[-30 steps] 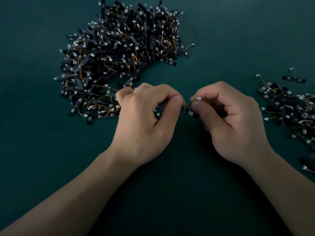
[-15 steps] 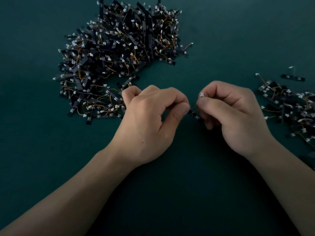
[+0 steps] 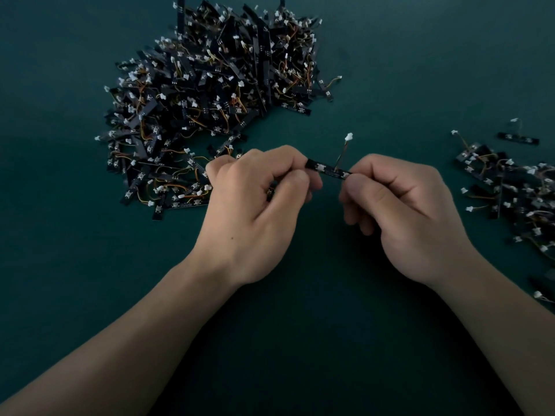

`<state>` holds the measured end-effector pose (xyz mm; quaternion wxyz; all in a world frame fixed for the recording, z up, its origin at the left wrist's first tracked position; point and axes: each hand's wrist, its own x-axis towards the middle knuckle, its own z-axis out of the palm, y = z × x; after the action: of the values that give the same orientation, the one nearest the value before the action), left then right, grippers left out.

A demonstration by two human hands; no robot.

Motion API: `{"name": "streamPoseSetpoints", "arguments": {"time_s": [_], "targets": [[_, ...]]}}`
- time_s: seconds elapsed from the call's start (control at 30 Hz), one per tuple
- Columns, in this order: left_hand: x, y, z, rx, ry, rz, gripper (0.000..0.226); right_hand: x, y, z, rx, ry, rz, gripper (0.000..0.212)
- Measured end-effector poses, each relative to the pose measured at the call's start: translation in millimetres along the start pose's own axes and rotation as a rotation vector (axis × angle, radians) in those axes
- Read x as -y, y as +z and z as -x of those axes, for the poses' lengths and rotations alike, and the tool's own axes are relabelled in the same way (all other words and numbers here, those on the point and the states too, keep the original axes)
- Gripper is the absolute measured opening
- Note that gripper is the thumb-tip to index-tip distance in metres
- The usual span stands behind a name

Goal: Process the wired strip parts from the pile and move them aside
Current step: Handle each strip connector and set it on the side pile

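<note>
A short black strip [image 3: 327, 169] with a thin wire and a white connector [image 3: 348, 136] standing up from it is held level between both hands. My left hand [image 3: 258, 205] pinches its left end between thumb and forefinger. My right hand [image 3: 402, 208] pinches its right end the same way. A big pile of black wired strips [image 3: 210, 100] lies behind and left of my left hand. A smaller, looser group of wired strips [image 3: 510, 187] lies at the right edge.
The dark green table [image 3: 390, 70] stretches bare between the two heaps and in front of the hands. One single strip [image 3: 518, 138] lies apart at the upper right. Both forearms reach in from the bottom corners.
The hands have drawn apart, so the strip now shows full length between them. Its wire and white connector have swung up and stand free above the strip.
</note>
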<state>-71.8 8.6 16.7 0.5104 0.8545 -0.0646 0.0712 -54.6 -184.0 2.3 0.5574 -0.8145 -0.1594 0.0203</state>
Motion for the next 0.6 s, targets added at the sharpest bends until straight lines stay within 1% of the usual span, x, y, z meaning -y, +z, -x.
{"name": "streamPoseSetpoints", "arguments": {"time_s": [0.1,0.2,0.3,0.43,0.6], "targets": [[1.7,-0.9,-0.2,0.018,0.001,0.013,0.030,-1.4,-0.3,0.2,0.025,0.014,-0.048,0.030],[1.7,0.4,-0.9,-0.002,0.006,-0.017,0.026,-2.6,-0.7,-0.8,0.038,0.016,-0.094,0.029],[2.0,2.2,-0.2,-0.043,0.032,-0.033,0.024,-4.1,-0.4,-1.2,0.048,0.009,-0.103,0.029],[2.1,3.3,-0.9,-0.070,0.012,-0.034,0.024,-5.1,-1.9,0.1,0.057,-0.008,-0.135,0.034],[3.1,1.5,-1.0,-0.049,0.020,-0.019,0.026,-5.0,-1.0,0.5,0.036,-0.012,-0.121,0.035]]}}
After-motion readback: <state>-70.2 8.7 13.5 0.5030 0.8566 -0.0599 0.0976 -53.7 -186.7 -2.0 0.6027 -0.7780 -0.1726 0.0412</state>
